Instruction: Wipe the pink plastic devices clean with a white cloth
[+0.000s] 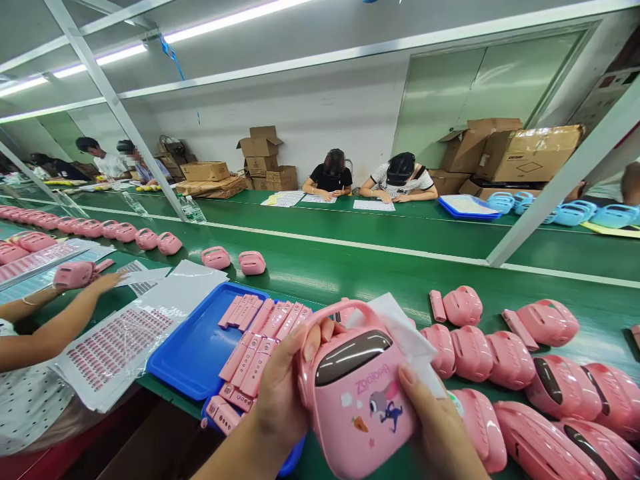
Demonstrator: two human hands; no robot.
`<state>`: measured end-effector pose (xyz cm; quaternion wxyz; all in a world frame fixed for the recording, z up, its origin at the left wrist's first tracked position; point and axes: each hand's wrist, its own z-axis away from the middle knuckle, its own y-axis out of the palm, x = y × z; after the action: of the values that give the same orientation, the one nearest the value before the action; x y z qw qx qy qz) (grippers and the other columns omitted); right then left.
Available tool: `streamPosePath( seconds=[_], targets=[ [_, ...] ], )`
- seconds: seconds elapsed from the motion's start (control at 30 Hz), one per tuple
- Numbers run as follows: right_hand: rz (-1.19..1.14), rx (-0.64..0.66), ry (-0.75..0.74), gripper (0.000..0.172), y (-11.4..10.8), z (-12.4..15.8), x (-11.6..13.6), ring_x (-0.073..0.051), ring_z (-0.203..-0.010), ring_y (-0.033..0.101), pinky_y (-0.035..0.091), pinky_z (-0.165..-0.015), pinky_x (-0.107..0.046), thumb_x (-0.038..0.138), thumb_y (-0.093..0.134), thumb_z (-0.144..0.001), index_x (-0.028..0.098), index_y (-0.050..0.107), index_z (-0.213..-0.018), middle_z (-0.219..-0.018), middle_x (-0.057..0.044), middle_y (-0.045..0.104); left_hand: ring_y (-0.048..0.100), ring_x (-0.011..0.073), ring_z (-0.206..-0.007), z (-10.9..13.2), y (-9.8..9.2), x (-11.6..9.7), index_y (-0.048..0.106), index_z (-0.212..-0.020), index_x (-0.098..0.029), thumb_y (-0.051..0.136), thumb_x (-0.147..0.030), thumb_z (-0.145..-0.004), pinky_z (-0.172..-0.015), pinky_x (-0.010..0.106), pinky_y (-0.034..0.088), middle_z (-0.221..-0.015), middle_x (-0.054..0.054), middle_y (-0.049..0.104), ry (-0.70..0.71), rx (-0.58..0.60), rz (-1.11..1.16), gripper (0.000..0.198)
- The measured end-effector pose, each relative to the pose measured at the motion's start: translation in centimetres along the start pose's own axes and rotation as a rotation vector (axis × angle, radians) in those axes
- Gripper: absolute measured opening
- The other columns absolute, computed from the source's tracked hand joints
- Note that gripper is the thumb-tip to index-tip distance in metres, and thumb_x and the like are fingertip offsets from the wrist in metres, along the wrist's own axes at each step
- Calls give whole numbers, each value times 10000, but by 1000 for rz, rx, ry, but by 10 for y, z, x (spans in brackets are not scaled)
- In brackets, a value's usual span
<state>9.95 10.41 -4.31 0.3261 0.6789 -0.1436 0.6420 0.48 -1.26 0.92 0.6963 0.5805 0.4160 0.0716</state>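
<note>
Left of the blue plastic tray [185,353], a co-worker's hand [103,283] rests on a pink case [73,275], and sticker sheets [115,350] lie just beside the tray. Pink plastic strips [245,353] sit in the tray. Right of the tray, the person's left hand [280,380] wraps the left side of a pink Zootopia-printed case with handle [355,400], fingers curled and gripping, held above the bench. Right hand [435,427] grips its right edge, thumb on the front. A white sheet [403,333] lies over the case's top corner; can't tell if pinched. Pink shells [510,360] sit further right.
</note>
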Motion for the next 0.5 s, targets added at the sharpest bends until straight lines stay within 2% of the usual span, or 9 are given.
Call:
streamPosePath(
  seconds=[0.07,0.17,0.27,0.37,0.47,0.5],
  targets=[
    [-89,-12,32,641,2,6,-3,-275,-918,638,548,-779,-366,550,688,-677,185,567,-1189,-960,-62,681,582,152,-904,1,2,-1,599,-509,-151,541,-303,-800,-910,288,463,-760,19,603,-19,10,17,334],
    [-117,-122,104,668,4,19,-6,-279,-1007,601,511,-845,-363,559,633,-726,186,501,-1265,-1034,-70,660,561,162,-909,3,4,-3,615,-517,-150,559,-298,-789,-944,299,431,-767,23,589,-14,16,13,314],
    [3,-114,77,638,2,32,-8,-292,-992,607,471,-886,-386,553,568,-778,191,478,-1296,-1021,-79,670,543,170,-925,7,6,-4,624,-531,-152,537,-312,-806,-966,303,404,-781,30,579,-17,48,-11,330],
    [128,-132,57,618,-4,41,-11,-298,-990,608,469,-888,-382,551,596,-747,230,516,-1269,-1052,-62,664,537,177,-915,11,8,-6,619,-518,-154,549,-326,-794,-963,303,393,-776,41,575,22,66,-83,332],
    [308,-206,30,522,-17,38,-9,-292,-968,611,506,-812,-335,508,658,-717,247,602,-1166,-1028,-38,673,549,188,-872,12,9,-7,658,-664,-155,649,-328,-696,-870,295,439,-792,44,591,39,75,-223,176],
    [362,-226,15,472,-26,33,-6,-287,-945,617,516,-775,-317,488,660,-727,246,623,-1131,-997,-29,681,553,189,-855,13,9,-8,662,-724,-162,682,-331,-657,-832,287,452,-801,39,593,25,68,-256,183]
  ],
)
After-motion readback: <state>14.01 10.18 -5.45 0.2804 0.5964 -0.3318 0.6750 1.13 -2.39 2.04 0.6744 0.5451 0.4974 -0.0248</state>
